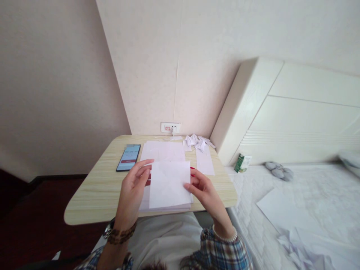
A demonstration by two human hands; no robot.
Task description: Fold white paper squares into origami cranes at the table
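Left hand (pixel 134 183) and right hand (pixel 203 189) each pinched a side edge of one white sheet (pixel 169 183), held just over the paper stack (pixel 163 152) on the table (pixel 95 191). The sheet looked unfolded so far. A phone (pixel 128 157) lay beside it, and further back some folded pieces (pixel 197 141) were already done.

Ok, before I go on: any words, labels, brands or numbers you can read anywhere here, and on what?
No text here reads clearly.
On the phone screen: lines of text and a red bar, too small to read.
On the green carton on the bed: print too blurred to read.
On the white sheet held by the left hand and right hand: nothing visible.
On the wall socket: no readable marking.
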